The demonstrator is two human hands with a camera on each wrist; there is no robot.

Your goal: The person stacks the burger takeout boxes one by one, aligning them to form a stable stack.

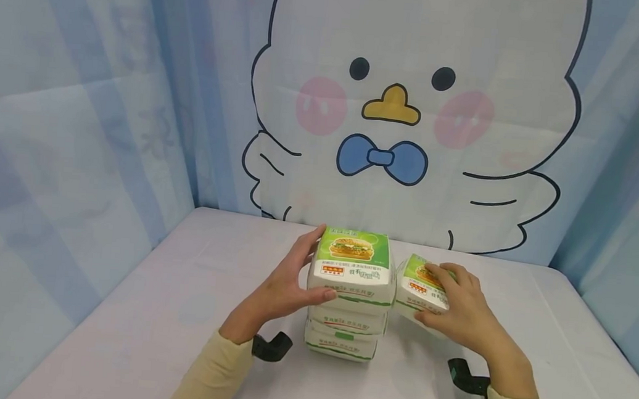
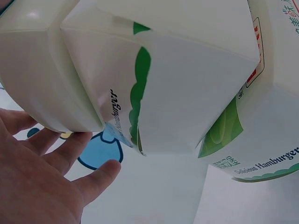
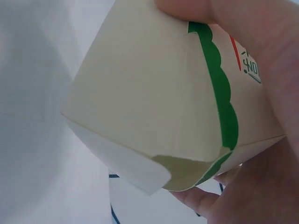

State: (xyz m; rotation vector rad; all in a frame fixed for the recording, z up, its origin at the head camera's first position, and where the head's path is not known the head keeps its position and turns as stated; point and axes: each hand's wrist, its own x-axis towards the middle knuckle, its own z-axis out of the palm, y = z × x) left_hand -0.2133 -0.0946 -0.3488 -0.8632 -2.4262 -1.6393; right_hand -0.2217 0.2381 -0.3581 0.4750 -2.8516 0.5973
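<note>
Three white and green paper hamburger boxes stand in a stack, with the top box (image 1: 352, 267) showing a burger picture. My left hand (image 1: 286, 277) lies along the left side of that top box, fingers toward its far corner and thumb at the front. Extended fingertips of the left hand (image 2: 51, 172) meet a box side in the left wrist view. My right hand (image 1: 464, 308) grips another hamburger box (image 1: 416, 283), thumb in front and fingers over the top, right beside the stack. In the right wrist view this box (image 3: 149, 84) shows its pale underside and a loose corner flap.
A white table (image 1: 227, 242) lies under the boxes. Behind it hangs a curtain (image 1: 321, 181) printed with a chick in a blue bow tie, and pale blue curtains (image 1: 67, 145) close off the sides.
</note>
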